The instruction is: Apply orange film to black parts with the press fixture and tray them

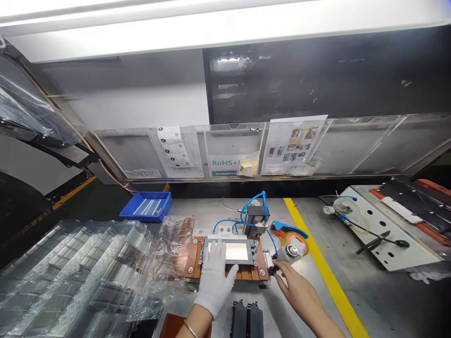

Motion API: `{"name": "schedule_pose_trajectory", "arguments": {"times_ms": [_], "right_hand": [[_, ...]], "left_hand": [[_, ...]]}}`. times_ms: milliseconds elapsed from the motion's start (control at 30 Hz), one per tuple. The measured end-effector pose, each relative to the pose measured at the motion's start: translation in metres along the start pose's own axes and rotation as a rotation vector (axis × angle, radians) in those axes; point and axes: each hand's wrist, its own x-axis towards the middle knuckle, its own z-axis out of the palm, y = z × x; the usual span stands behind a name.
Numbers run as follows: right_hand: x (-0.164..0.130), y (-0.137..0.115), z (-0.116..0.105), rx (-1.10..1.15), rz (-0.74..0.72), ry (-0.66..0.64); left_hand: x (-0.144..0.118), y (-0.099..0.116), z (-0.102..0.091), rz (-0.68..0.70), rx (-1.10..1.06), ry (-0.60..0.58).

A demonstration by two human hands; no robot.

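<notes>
My left hand (216, 277), in a white glove, lies flat with its fingers outstretched on the left part of a black rectangular frame (251, 252). Inside that frame is a pale, bright panel (237, 251), partly covered by my fingers. The frame sits on a reddish-brown fixture (262, 263) with bolts at its corners. My bare right hand (294, 284) is at the fixture's right side, thumb and fingers closed on a small black knob (273, 270) beside a silver valve block (268, 258). Blue air tubes (271, 241) run from there to a black pneumatic cylinder (256, 216) behind the fixture.
Clear plastic trays (77, 272) are stacked at left, beside a blue bin (148, 206). Two black housings (247, 319) lie in front of the fixture. An orange tape roll (298, 246) sits at right, near a yellow line (324, 272) and a white control box (387, 230).
</notes>
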Motion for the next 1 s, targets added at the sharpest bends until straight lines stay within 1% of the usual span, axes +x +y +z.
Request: {"name": "schedule_pose_trajectory", "arguments": {"times_ms": [100,133,200,333,433,500,567,633,700,800,867,933,1000], "right_hand": [[0.004,-0.009,-0.007,-0.037,-0.004,0.007],[0.008,-0.014,-0.007,-0.047,-0.009,0.01],[0.018,-0.026,-0.006,-0.062,-0.023,0.008],[0.042,-0.048,-0.004,-0.072,-0.054,0.002],[0.048,-0.053,-0.013,-0.032,-0.096,0.005],[0.043,-0.05,-0.023,0.017,-0.115,0.014],[0.035,-0.042,-0.032,0.075,-0.101,0.036],[0.026,-0.032,-0.039,0.134,-0.054,0.063],[0.019,-0.022,-0.041,0.188,0.009,0.093],[0.012,-0.013,-0.035,0.276,0.088,0.133],[0.011,-0.014,-0.025,0.353,0.126,0.129],[0.014,-0.019,-0.012,0.426,0.166,0.084],[0.022,-0.026,0.0,0.473,0.208,0.022]], "left_hand": [[-0.008,-0.017,-0.005,-0.018,0.088,0.265],[-0.012,-0.022,-0.007,-0.024,0.089,0.325],[-0.02,-0.027,-0.009,-0.03,0.05,0.363],[-0.039,-0.033,-0.007,-0.048,-0.037,0.354],[-0.056,-0.044,-0.006,-0.121,-0.081,0.296],[-0.067,-0.053,-0.01,-0.215,-0.118,0.249],[-0.077,-0.062,-0.016,-0.312,-0.178,0.207],[-0.085,-0.069,-0.022,-0.385,-0.246,0.185],[-0.09,-0.075,-0.025,-0.422,-0.295,0.193],[-0.091,-0.079,-0.026,-0.454,-0.346,0.224],[-0.085,-0.077,-0.027,-0.483,-0.388,0.211],[-0.073,-0.072,-0.03,-0.527,-0.45,0.158],[-0.054,-0.066,-0.033,-0.559,-0.487,0.081]]}}
